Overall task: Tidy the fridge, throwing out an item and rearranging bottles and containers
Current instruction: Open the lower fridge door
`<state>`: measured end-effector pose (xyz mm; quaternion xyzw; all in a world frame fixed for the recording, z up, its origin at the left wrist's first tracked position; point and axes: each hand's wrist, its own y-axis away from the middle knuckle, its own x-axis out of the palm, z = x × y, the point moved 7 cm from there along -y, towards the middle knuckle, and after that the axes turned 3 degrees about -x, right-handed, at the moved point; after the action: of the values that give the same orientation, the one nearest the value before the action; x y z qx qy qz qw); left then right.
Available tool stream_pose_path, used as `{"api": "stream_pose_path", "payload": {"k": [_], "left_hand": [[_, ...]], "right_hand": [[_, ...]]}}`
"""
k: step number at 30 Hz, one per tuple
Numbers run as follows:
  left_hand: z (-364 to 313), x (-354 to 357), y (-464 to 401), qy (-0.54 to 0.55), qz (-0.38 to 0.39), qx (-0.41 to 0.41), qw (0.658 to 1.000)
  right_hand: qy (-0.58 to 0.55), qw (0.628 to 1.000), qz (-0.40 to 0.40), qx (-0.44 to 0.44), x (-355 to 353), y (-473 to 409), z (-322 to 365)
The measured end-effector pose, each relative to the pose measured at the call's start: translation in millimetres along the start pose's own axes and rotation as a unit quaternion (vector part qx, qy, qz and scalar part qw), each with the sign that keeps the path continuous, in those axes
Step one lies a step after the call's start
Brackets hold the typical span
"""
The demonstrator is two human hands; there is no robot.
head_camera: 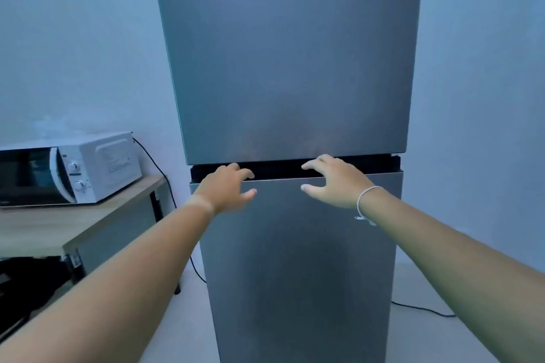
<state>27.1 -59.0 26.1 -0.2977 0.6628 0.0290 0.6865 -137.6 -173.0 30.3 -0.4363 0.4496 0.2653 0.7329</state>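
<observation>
A tall silver two-door fridge fills the middle of the view, both doors closed, so its contents are hidden. A dark gap runs between the upper door and the lower door. My left hand is stretched out in front of that gap, fingers spread and curled, holding nothing. My right hand, with a white string bracelet on the wrist, is level with it a little to the right, fingers also apart and empty. Whether the fingertips touch the door I cannot tell.
A white microwave stands on a wooden table at the left, its black cable hanging beside the fridge. Dark items lie under the table. Another cable runs across the floor at the right. Pale walls flank the fridge.
</observation>
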Motion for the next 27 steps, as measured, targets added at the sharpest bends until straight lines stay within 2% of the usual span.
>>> {"api": "stream_pose_path", "payload": {"k": [4, 7, 10, 14, 17, 27], "left_hand": [[22.8, 19.2, -1.0, -0.067, 0.04, -0.039, 0.996], [36.8, 27.2, -9.7, -0.066, 0.053, -0.046, 0.995], [49.8, 32.1, -17.4, -0.079, 0.055, -0.054, 0.994], [53.0, 40.2, -19.0, -0.105, 0.024, -0.049, 0.993], [52.0, 44.2, -15.9, -0.094, 0.01, -0.062, 0.994], [48.5, 34.8, -9.8, -0.044, 0.057, -0.084, 0.994]], "right_hand": [[0.051, 0.998, 0.028, 0.003, 22.2, -13.3, 9.6], [0.059, 0.997, 0.053, 0.011, 39.3, -31.4, 13.2], [0.082, 0.992, 0.086, 0.029, 59.3, -43.1, 13.4], [0.092, 0.992, 0.067, 0.057, 72.0, -49.3, 10.6], [0.105, 0.991, 0.068, 0.057, 74.8, -47.8, 10.8], [0.07, 0.991, 0.089, 0.068, 72.6, -38.8, 16.1]]}}
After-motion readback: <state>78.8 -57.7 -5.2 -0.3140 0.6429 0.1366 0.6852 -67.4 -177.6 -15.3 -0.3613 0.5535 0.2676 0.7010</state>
